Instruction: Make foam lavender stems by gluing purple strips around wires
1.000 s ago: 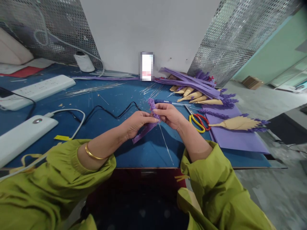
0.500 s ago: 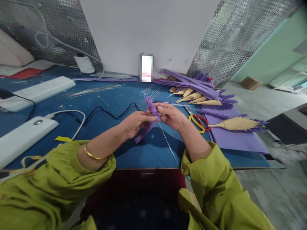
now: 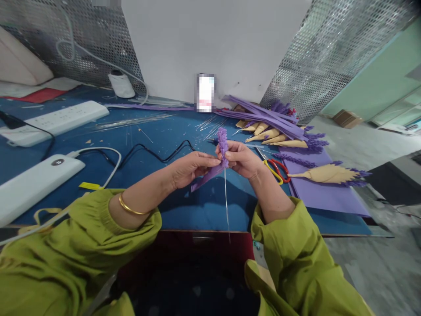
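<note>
A purple paper lavender flower stands nearly upright between my hands, above the blue table. Its thin wire stem hangs down past the table's front edge. My right hand pinches the flower near its base. From that base a purple paper strip runs down to the left, and my left hand is closed on it with thumb and fingers. Partly hidden behind my right hand lies a dark pen-like tool with a black cord.
Scissors with red and yellow handles lie right of my right hand, by purple sheets and a paper-wrapped lavender bunch. Further back are purple strips and loose wires. Power strips occupy the left; a phone stands behind.
The flower has turned from leaning left to nearly upright, and its wire now hangs almost straight down. Both hands still hold flower and strip. The whole view has shifted slightly.
</note>
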`<state>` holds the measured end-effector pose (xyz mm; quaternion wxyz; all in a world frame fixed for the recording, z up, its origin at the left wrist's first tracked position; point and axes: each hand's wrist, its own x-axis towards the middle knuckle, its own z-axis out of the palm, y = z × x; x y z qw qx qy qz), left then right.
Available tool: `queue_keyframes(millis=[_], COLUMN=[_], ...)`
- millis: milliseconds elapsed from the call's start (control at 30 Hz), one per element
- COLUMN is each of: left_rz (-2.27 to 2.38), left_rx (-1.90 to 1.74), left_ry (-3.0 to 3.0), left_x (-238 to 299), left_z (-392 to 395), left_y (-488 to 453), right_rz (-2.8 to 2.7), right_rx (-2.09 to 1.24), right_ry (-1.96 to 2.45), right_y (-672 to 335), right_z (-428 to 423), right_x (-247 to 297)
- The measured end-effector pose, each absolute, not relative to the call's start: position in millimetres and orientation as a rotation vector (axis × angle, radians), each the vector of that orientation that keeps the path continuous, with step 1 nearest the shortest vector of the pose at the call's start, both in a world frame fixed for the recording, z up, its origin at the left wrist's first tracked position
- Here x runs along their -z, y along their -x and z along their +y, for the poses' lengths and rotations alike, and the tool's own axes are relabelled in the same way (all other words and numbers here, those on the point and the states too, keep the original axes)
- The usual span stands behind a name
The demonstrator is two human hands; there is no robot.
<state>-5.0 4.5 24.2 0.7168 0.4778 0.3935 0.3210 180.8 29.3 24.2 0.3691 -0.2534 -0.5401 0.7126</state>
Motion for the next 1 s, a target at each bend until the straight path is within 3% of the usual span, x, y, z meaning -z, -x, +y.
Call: queue_keyframes(millis=[433, 1000], left_rz=[1.027, 1.104], left_rx=[-0.742, -0.757], left_ry=[-1.395, -0.907], left_x=[-20, -22], left_z=[5, 2], left_y=[4, -7], right_rz=[-1.527, -1.589], right_rx=[-1.855, -1.494], right_ry=[0.742, 0.974], right_y=[-184, -170], right_z=[30, 30], right_x=[-26, -20])
